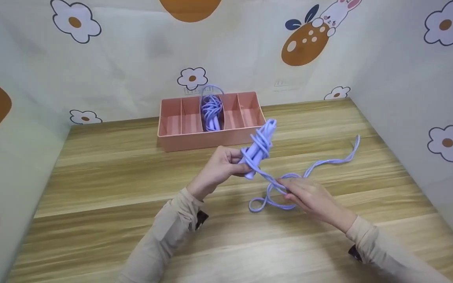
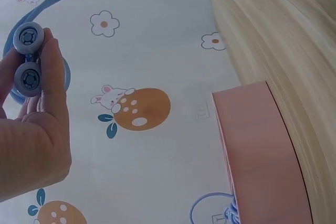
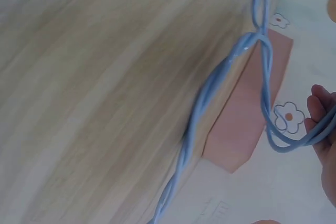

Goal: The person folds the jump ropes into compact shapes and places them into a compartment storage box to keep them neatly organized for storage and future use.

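In the head view the left hand (image 1: 224, 167) grips two purple-blue handles (image 1: 258, 151) side by side, with cord wound several times around them. Round grey end caps (image 2: 28, 38) of the handles show in the left wrist view beside the left hand (image 2: 39, 129). To the right, the right hand (image 1: 315, 196) holds the doubled cord (image 1: 266, 175) that runs off the handles. Beyond that hand the loose cord (image 1: 328, 161) loops and twists over the table. The right wrist view has the right hand (image 3: 325, 129) at its edge, fingers curled round the cord (image 3: 300, 143).
A pink box (image 1: 207, 139) with several compartments stands at the back of the wooden table (image 1: 112, 177). Its middle compartment holds another wound purple-blue cord bundle (image 1: 212, 112) with handles. Patterned sheeting (image 1: 132, 51) rises behind and at both sides.
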A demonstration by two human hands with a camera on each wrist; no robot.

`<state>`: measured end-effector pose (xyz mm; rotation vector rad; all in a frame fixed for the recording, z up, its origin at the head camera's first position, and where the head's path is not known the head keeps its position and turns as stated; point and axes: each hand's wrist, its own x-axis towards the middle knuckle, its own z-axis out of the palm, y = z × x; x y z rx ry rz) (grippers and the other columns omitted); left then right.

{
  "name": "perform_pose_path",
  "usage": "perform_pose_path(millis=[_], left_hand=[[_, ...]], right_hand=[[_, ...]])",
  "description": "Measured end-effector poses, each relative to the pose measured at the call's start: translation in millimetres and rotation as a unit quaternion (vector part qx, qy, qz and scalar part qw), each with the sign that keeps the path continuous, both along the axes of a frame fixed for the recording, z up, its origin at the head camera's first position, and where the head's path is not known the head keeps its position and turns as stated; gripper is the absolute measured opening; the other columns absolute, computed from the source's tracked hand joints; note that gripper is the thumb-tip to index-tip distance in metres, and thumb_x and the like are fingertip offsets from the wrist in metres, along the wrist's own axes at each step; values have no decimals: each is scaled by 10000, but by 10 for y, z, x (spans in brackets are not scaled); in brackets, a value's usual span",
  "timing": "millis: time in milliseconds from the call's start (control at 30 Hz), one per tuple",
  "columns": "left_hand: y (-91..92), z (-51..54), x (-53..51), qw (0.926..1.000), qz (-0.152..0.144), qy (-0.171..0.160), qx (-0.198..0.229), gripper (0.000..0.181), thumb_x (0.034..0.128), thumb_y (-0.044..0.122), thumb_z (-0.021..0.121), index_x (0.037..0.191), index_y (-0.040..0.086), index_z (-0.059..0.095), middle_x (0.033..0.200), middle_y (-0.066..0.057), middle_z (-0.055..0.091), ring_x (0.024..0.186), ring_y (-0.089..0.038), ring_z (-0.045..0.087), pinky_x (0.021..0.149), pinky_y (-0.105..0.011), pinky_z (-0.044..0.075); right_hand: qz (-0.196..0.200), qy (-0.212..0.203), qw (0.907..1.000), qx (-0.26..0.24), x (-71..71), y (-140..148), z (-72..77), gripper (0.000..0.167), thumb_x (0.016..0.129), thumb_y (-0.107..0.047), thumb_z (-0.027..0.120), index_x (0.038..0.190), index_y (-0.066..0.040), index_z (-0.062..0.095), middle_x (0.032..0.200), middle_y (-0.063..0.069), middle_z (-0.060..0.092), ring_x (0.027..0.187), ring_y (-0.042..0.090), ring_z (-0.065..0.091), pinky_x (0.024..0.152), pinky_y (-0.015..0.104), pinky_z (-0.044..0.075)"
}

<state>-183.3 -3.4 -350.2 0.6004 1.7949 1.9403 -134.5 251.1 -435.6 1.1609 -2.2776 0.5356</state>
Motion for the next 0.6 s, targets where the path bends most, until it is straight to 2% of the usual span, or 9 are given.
perform_pose_path(millis=[100, 233, 433, 500, 600], left_hand=[[-26, 22, 13, 9998, -151, 42, -105, 239, 760, -119, 565, 973, -228, 552, 892, -298, 633, 635, -81, 639, 709, -328, 556], [-60, 36, 29, 9992, -331, 71, -235, 241, 759, -109, 573, 970, -224, 556, 899, -291, 636, 649, -79, 639, 707, -316, 557], [-101, 29, 41, 9971, -732, 168, -96, 232, 751, -107, 570, 954, -218, 561, 822, -205, 675, 634, -90, 643, 706, -302, 555], [-114, 33, 44, 9958, -886, 236, -53, 229, 749, -109, 566, 949, -219, 562, 791, -171, 682, 626, -91, 641, 700, -292, 555], [-141, 44, 44, 9943, -1037, 252, -1, 231, 753, -108, 566, 956, -218, 558, 782, -154, 685, 628, -97, 641, 697, -291, 554]], right_hand=[[-74, 344, 9991, 235, -18, 30, -29, 466, 980, -316, 329, 1128, 45, 581, 938, 87, 651, 841, 228, 626, 747, 379, 517], [-204, 629, 9964, 532, -59, 101, -46, 446, 984, -298, 328, 1134, 38, 580, 862, 63, 638, 769, 192, 612, 735, 360, 522], [-269, 649, 9939, 848, -99, 215, -102, 371, 973, -229, 387, 1156, 45, 558, 960, 122, 636, 832, 245, 606, 755, 380, 515], [-295, 606, 9934, 932, -102, 238, -121, 333, 938, -167, 442, 1170, 49, 544, 983, 125, 630, 850, 250, 599, 762, 376, 511], [-389, 513, 9922, 1066, -104, 262, -155, 394, 843, -98, 505, 1210, 43, 514, 992, 124, 623, 855, 243, 589, 762, 373, 510]])
